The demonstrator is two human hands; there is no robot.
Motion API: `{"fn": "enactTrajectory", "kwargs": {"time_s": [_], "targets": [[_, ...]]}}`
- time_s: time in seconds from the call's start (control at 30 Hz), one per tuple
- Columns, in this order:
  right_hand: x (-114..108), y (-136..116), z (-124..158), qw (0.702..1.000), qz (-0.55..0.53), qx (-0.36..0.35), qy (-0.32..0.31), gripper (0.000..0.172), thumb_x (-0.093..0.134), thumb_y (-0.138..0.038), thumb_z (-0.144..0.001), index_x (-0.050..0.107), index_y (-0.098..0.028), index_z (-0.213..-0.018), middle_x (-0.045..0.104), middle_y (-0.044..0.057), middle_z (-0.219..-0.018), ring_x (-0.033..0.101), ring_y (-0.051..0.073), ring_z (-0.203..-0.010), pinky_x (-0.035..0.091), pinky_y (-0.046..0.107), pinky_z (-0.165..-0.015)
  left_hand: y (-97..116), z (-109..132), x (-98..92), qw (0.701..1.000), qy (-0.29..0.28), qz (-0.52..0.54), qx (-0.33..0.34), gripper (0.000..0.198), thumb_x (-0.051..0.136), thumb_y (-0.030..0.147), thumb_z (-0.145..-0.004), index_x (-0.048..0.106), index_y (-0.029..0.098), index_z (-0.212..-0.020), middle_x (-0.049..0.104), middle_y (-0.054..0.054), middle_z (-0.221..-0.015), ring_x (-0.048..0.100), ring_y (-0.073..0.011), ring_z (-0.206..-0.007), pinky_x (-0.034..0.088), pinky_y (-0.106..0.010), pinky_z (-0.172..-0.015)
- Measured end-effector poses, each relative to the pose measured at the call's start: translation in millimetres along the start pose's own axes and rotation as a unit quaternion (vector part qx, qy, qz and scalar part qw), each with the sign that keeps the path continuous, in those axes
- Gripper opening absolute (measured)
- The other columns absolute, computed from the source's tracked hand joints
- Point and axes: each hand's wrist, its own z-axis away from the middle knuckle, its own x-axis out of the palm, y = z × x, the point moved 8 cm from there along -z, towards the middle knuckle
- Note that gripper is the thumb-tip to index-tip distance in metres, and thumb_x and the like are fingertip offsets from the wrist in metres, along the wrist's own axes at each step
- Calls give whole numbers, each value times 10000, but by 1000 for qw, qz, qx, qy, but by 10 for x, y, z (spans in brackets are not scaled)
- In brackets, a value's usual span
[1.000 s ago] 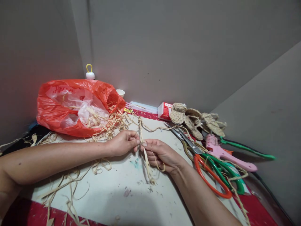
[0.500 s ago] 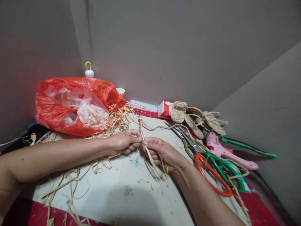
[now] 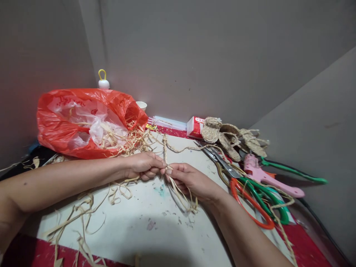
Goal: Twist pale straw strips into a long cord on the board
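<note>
Both hands meet at a pale straw braid (image 3: 165,150) that runs up from my fingertips toward the back of the white board (image 3: 167,230). My left hand (image 3: 146,165) pinches the braid's lower end from the left, fingers curled. From the right, my right hand (image 3: 187,178) pinches the same spot between thumb and forefinger. Loose straw strands (image 3: 179,194) hang below from this hand, spreading over the board. Part of the pinched straw is hidden behind the fingers.
A red plastic bag (image 3: 61,129) spills straw at the left. Scissors with orange handles (image 3: 250,211), green-handled scissors (image 3: 256,194), a pink glue gun (image 3: 267,178) and woven straw pieces (image 3: 211,129) lie at the right. A paper cup (image 3: 141,105) stands behind the bag.
The right thumb and forefinger have shifted slightly at the braid's end, and the loose strands have swung. The whole view has tilted a little.
</note>
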Motion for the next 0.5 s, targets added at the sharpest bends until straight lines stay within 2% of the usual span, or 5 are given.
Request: {"fn": "enactTrajectory", "kwargs": {"time_s": [0.13,0.3,0.4,0.5], "targets": [[-47,-68,16,987,153,-38,38,310,590,-437,-772,478,-174,-651,310,-75,-512,225,63,-448,181,205,-403,26,-4,-7,997,63,-42,21,162,565,238,-703,500,171,-571,243,92,-358,147,-36,-314,90,-199,-333],[-139,-213,105,918,375,-55,114,297,462,-337,-840,481,-170,-595,468,-13,-572,381,114,-545,287,236,-503,71,35,-16,975,163,-142,47,195,521,259,-710,488,169,-541,261,88,-326,173,-44,-303,89,-216,-343],[-128,-283,150,892,430,-50,129,276,405,-269,-849,499,-173,-608,525,3,-590,435,130,-564,310,245,-533,84,53,-8,965,184,-180,54,216,524,263,-719,488,156,-536,280,90,-330,186,-36,-315,87,-212,-360],[-51,-312,167,891,421,-55,158,280,388,-261,-848,487,-177,-601,545,11,-591,455,134,-560,316,242,-527,74,44,-12,965,187,-170,66,212,507,234,-721,477,153,-528,294,92,-345,191,-30,-320,101,-209,-369]]}}
